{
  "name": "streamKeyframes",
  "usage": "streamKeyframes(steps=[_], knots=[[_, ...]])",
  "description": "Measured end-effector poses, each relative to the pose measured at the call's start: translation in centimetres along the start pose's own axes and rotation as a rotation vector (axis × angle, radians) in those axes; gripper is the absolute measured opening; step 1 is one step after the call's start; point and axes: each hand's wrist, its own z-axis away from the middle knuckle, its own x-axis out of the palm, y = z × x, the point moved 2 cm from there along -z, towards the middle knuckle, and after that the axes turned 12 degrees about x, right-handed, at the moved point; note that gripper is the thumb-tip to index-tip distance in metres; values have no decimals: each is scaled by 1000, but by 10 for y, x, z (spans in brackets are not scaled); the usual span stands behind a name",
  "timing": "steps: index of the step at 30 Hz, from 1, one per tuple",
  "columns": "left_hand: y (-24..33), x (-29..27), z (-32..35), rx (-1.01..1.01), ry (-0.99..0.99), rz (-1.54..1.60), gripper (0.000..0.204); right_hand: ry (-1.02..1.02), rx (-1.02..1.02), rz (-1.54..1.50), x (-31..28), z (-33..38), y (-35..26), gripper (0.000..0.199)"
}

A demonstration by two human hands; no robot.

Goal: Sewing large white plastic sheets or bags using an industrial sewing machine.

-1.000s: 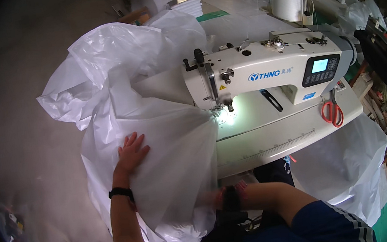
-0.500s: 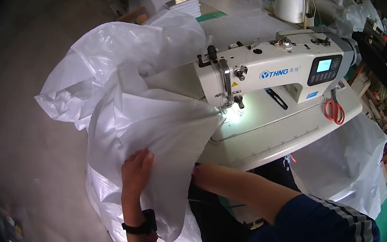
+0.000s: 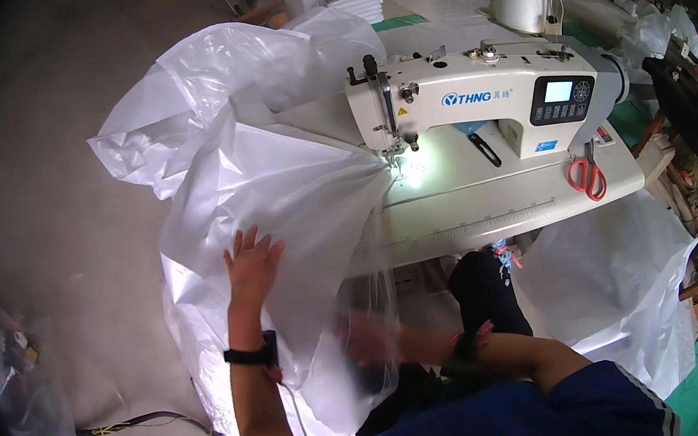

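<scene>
left hand (image 3: 252, 272) open, fingers spread, flat on white film (image 3: 272, 175), film draped left of sewing machine (image 3: 457, 100) and tapering to its needle, right hand (image 3: 372, 337) blurred behind film's clear edge, can't tell grip, red scissors (image 3: 586, 180) on machine bed

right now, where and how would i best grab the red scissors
Probably by the red handle loops, coming from the person's near side: the scissors lie with the loops toward the near edge of the white machine bed, while the blades point away from the person.
</scene>
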Motion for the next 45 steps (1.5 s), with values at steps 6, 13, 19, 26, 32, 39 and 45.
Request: streamKeyframes(steps=[6, 13, 19, 26, 32, 39, 45], knots=[[120, 10, 91, 324, 118, -199, 54, 32, -255, -146, 14, 33, -20, 46], [79, -6, 130, 86, 243, -269, 33, 139, -234, -11, 40, 64, -14, 34], [89, -109, 119, 159, 516, -294, 20, 233, -136, 314, 93, 51, -17, 34], [110, -165, 105, 314, 344, -167, 8, 571, -522, 350, 124, 50, -40, 28], [91, -176, 95, 309, 38, 39, 12, 383, -596, 645, 193, 15, -52, 33], [27, -180, 67, 300, -166, 125, 18, 487, -883, 1320, 244, -56, -42, 25], [-28, -180, 59, 94, -428, 635, 25, 476, -1020, 1312, 254, -98, -36, 21]])
